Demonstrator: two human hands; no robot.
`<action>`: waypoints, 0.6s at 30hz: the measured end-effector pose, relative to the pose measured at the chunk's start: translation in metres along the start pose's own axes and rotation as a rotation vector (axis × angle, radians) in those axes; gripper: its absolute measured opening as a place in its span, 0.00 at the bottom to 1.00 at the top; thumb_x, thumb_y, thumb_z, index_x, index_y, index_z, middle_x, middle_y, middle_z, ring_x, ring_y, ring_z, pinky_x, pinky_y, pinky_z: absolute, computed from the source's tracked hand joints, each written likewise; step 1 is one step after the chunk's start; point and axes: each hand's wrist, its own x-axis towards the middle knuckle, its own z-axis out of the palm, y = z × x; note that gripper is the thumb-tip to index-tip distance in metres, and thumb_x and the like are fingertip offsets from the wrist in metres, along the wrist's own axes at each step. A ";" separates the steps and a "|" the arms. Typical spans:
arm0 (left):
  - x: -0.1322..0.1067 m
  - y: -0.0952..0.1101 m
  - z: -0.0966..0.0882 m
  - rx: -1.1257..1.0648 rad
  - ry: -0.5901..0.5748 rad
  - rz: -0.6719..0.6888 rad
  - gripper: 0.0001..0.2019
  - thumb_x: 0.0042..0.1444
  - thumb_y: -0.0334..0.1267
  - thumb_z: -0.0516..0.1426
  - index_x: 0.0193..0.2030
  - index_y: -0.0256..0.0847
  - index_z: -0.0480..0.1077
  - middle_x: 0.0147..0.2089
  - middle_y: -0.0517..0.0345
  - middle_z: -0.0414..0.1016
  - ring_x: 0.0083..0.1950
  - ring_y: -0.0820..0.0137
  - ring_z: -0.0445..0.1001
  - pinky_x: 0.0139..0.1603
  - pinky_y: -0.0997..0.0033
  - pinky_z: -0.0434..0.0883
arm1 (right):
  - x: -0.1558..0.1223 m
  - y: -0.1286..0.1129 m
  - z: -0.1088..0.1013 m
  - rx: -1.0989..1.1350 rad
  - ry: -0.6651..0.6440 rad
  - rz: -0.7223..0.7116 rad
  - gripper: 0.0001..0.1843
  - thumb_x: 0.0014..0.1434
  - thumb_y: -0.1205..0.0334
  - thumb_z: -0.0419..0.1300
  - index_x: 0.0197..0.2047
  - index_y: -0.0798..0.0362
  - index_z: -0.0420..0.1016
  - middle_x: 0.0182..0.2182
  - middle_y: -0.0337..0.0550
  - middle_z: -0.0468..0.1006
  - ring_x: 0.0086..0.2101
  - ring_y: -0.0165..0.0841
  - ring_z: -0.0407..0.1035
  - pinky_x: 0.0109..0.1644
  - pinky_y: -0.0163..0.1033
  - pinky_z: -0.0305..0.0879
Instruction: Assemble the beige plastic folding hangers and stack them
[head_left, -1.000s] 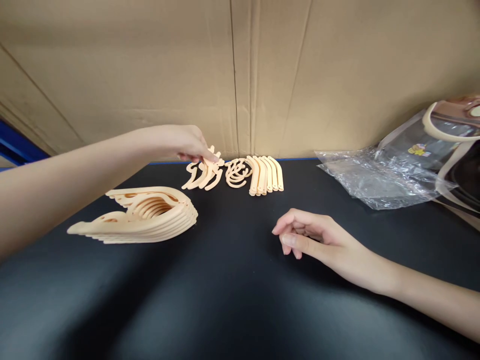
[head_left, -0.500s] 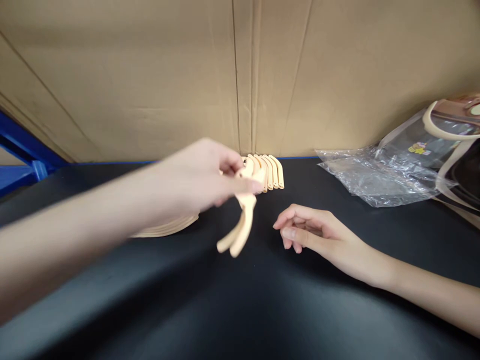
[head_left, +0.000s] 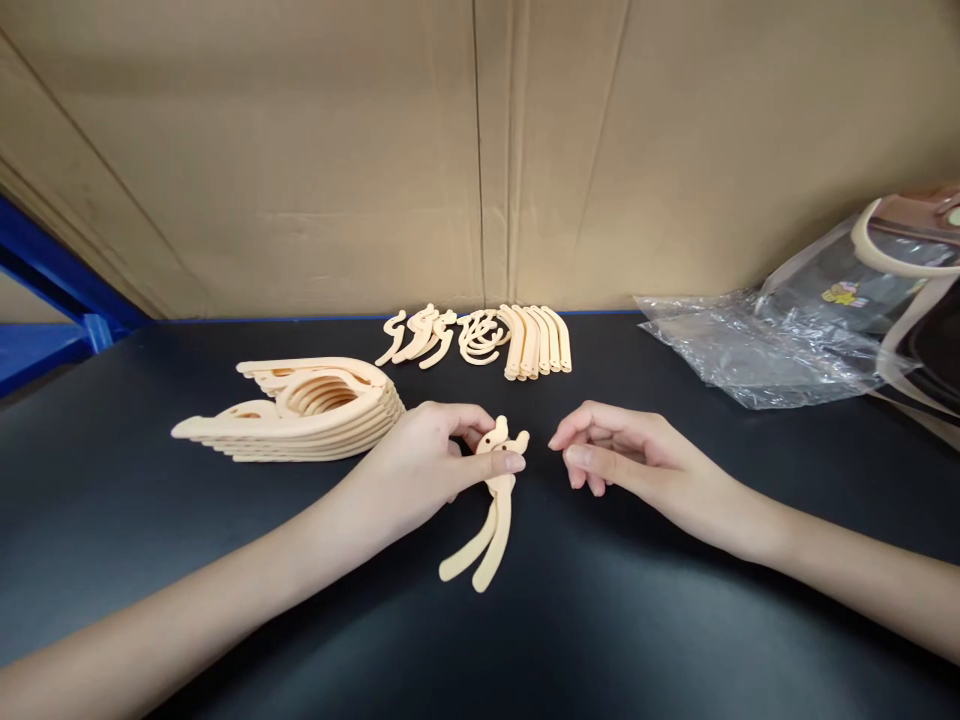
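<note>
My left hand [head_left: 431, 460] pinches two thin curved peach plastic pieces [head_left: 486, 520] by their upper end, their long tails hanging down toward the black table [head_left: 525, 620]. My right hand [head_left: 626, 455] rests on the table just right of them, fingers loosely curled with nothing in them, its fingertips a short gap from the pieces. A stack of flat peach wing-shaped parts [head_left: 300, 420] lies left of my left hand.
Along the back edge lie small peach hook pieces [head_left: 416, 335], curled ring pieces [head_left: 481, 340] and a row of curved bars [head_left: 538, 342]. Crumpled clear plastic bags [head_left: 750, 345] and a bag with beige handles [head_left: 911, 260] sit at the right. A cardboard wall [head_left: 480, 150] stands behind.
My left hand lifted two curved pieces from the back pile and carried them down to the table's middle beside my right hand, which stayed put.
</note>
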 end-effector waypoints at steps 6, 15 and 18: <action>-0.004 -0.005 0.004 0.248 0.098 0.102 0.14 0.52 0.53 0.63 0.36 0.45 0.76 0.17 0.71 0.58 0.19 0.76 0.54 0.21 0.74 0.51 | -0.001 0.001 0.000 -0.035 -0.013 -0.009 0.11 0.67 0.52 0.59 0.44 0.51 0.73 0.31 0.36 0.75 0.31 0.27 0.68 0.37 0.35 0.67; -0.004 -0.016 0.007 0.440 0.183 0.276 0.19 0.55 0.59 0.61 0.42 0.47 0.76 0.36 0.64 0.74 0.23 0.75 0.61 0.26 0.73 0.57 | -0.002 0.000 0.000 -0.135 -0.023 -0.026 0.12 0.68 0.52 0.57 0.44 0.51 0.73 0.32 0.37 0.75 0.32 0.28 0.69 0.38 0.36 0.66; -0.006 -0.016 0.005 0.481 0.185 0.311 0.22 0.58 0.62 0.55 0.47 0.48 0.73 0.40 0.62 0.74 0.25 0.74 0.63 0.26 0.73 0.59 | -0.004 -0.002 0.002 -0.261 -0.001 -0.065 0.10 0.68 0.53 0.57 0.44 0.50 0.74 0.33 0.37 0.75 0.32 0.28 0.67 0.37 0.35 0.65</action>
